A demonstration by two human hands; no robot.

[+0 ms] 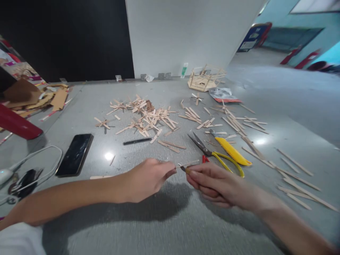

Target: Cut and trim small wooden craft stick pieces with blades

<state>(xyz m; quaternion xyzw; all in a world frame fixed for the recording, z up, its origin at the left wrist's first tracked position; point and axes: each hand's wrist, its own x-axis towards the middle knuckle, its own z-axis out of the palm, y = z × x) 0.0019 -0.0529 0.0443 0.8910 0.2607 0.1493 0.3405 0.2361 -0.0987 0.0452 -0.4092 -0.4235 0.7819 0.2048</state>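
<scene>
Bright, even overhead light. Two small glare spots on the grey bench (170, 219), one beside the phone (75, 154), one at far right. Soft dark shadow under both forearms, cast toward the viewer. Upper left background near black. Strong wide-angle bending at the edges; right-hand background smeared and soft. Centre fairly sharp.

Grey surface (170, 226) with glare spots, white wall (180, 35) behind, black wall (66, 35) at left, teal wall (305, 24) far right, grey floor (292, 81)
</scene>
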